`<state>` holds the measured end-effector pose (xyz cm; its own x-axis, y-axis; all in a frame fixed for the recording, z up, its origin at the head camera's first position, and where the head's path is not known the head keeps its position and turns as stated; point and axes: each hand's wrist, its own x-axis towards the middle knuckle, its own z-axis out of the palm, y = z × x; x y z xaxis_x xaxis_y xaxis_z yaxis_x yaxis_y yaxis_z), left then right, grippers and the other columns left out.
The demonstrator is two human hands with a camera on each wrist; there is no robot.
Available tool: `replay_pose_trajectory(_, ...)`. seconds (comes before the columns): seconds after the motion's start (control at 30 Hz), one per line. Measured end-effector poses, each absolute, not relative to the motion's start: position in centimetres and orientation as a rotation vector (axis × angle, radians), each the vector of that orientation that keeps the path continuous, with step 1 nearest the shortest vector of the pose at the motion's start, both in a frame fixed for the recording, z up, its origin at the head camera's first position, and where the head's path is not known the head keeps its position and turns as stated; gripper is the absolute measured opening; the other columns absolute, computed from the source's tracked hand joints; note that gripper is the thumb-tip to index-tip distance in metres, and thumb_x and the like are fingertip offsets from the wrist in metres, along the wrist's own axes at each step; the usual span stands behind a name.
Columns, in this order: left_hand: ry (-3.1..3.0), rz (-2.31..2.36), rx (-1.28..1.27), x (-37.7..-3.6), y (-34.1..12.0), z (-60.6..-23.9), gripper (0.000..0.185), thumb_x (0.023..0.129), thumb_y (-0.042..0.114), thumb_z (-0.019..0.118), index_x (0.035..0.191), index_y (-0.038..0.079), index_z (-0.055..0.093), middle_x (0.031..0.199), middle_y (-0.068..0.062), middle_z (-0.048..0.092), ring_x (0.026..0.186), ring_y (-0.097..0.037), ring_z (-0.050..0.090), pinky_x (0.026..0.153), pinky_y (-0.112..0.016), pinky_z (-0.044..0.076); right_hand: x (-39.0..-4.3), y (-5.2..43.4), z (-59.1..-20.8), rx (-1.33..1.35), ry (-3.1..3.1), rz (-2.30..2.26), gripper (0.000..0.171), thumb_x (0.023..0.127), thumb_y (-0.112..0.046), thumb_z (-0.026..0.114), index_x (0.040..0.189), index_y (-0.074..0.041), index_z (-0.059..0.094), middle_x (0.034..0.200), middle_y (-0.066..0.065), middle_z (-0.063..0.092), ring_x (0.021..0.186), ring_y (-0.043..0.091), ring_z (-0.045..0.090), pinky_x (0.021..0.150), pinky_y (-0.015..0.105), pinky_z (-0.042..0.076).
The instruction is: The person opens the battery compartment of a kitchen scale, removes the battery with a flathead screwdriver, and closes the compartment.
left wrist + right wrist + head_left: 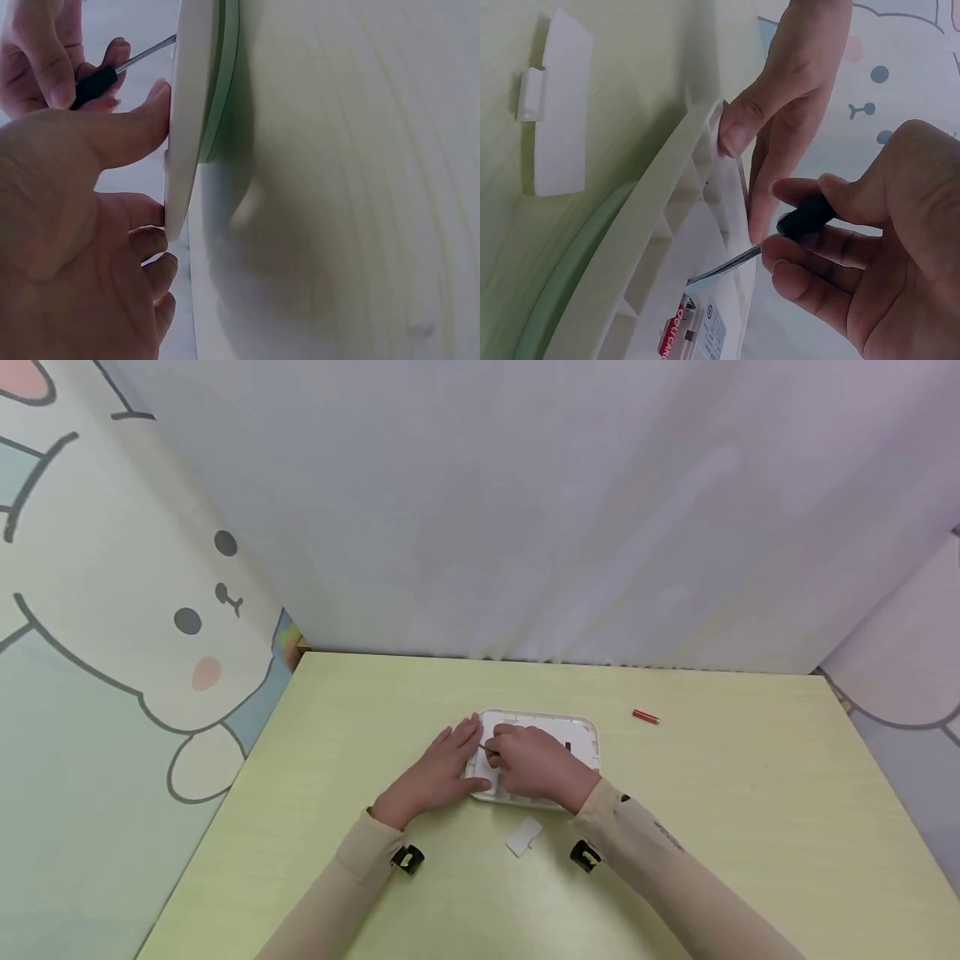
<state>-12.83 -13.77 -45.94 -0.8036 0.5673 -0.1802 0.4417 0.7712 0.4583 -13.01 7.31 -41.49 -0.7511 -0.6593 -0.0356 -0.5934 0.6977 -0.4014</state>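
A white flat device (581, 731) lies underside up in the middle of the table (750, 793), with a green rim (555, 285) beneath it. My left hand (435, 775) holds its left edge, thumb (127, 131) pressed on the rim and fingers (154, 247) round the side. My right hand (536, 764) grips a small screwdriver by its black handle (806, 217). The metal shaft (727, 266) points into the device's underside just above a printed label (694, 330). The tip's seat is hidden.
A loose white cover piece (523, 837) lies on the table just in front of the device, also in the right wrist view (559, 105). A small red item (645, 717) lies at the back right. Curtains close off the table on three sides.
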Motion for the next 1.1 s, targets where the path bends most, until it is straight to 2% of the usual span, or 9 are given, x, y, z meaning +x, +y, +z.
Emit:
replay_pose_trajectory(0.13, 2.658, 0.582, 0.792, -12.8, -13.6, -46.1, 0.092, 0.103, 0.046, 0.065, 0.167, 0.0, 0.018, 0.178, -0.012, 0.01, 0.167, -0.028, 0.009, 0.137, -0.051, 0.008, -13.5, 7.5, -42.0, -1.026, 2.687, -0.619, 0.024, 0.096, -0.002, 0.068, 0.079, -0.018, 0.063, 0.078, -0.006, 0.055, 0.071, 0.01, 0.046, 0.068, 0.029, 0.041)
replay_pose_trajectory(0.27, 2.662, 0.594, 0.791, -12.8, -13.2, -46.0, 0.092, 0.103, 0.046, 0.066, 0.166, 0.0, 0.018, 0.178, -0.013, 0.011, 0.167, -0.03, 0.009, 0.137, -0.051, 0.007, -14.7, 7.6, -42.0, -1.056, 2.611, -0.621, 0.026, 0.096, -0.002, 0.07, 0.077, -0.019, 0.066, 0.074, -0.01, 0.058, 0.069, 0.009, 0.049, 0.068, 0.027, 0.044)
replay_pose_trajectory(0.37, 2.68, 0.57, 0.758, -12.7, -12.9, -45.7, 0.092, 0.101, 0.045, 0.068, 0.166, 0.0, 0.021, 0.178, -0.013, 0.013, 0.167, -0.032, 0.01, 0.137, -0.05, 0.008, -15.6, 7.7, -41.6, -1.071, 2.535, -0.616, 0.019, 0.099, -0.007, 0.07, 0.084, -0.018, 0.074, 0.079, -0.011, 0.066, 0.072, 0.008, 0.054, 0.072, 0.027, 0.048)
replay_pose_trajectory(0.53, 2.677, 0.548, 0.738, -12.6, -12.7, -45.4, 0.091, 0.101, 0.043, 0.069, 0.166, -0.002, 0.024, 0.177, -0.014, 0.015, 0.167, -0.034, 0.01, 0.136, -0.051, 0.009, -16.1, 8.3, -41.4, -1.021, 2.481, -0.656, 0.017, 0.103, -0.013, 0.068, 0.088, -0.017, 0.075, 0.082, -0.009, 0.069, 0.073, 0.008, 0.054, 0.074, 0.028, 0.048)
replay_pose_trajectory(0.73, 2.676, 0.548, 0.724, -12.5, -12.8, -45.4, 0.092, 0.101, 0.043, 0.07, 0.166, -0.001, 0.023, 0.178, -0.012, 0.015, 0.167, -0.031, 0.008, 0.137, -0.05, 0.009, -15.9, 8.2, -41.7, -1.028, 2.444, -0.672, 0.017, 0.102, -0.01, 0.067, 0.091, -0.018, 0.076, 0.087, -0.008, 0.072, 0.075, 0.008, 0.06, 0.076, 0.028, 0.053)
replay_pose_trajectory(0.93, 2.669, 0.571, 0.728, -12.6, -12.8, -45.7, 0.092, 0.1, 0.045, 0.069, 0.166, 0.001, 0.023, 0.178, -0.011, 0.014, 0.167, -0.032, 0.008, 0.136, -0.052, 0.008, -16.0, 7.7, -42.3, -1.075, 2.475, -0.605, 0.022, 0.101, -0.008, 0.065, 0.089, -0.022, 0.076, 0.085, -0.013, 0.07, 0.078, 0.007, 0.059, 0.08, 0.029, 0.051)
replay_pose_trajectory(1.1, 2.678, 0.567, 0.708, -12.7, -12.8, -45.7, 0.091, 0.1, 0.043, 0.07, 0.166, 0.001, 0.025, 0.178, -0.012, 0.016, 0.167, -0.031, 0.009, 0.136, -0.051, 0.009, -15.1, 9.5, -41.7, -1.037, 2.577, -0.71, 0.02, 0.103, -0.007, 0.062, 0.088, -0.016, 0.07, 0.082, -0.009, 0.062, 0.074, 0.008, 0.054, 0.074, 0.028, 0.048)
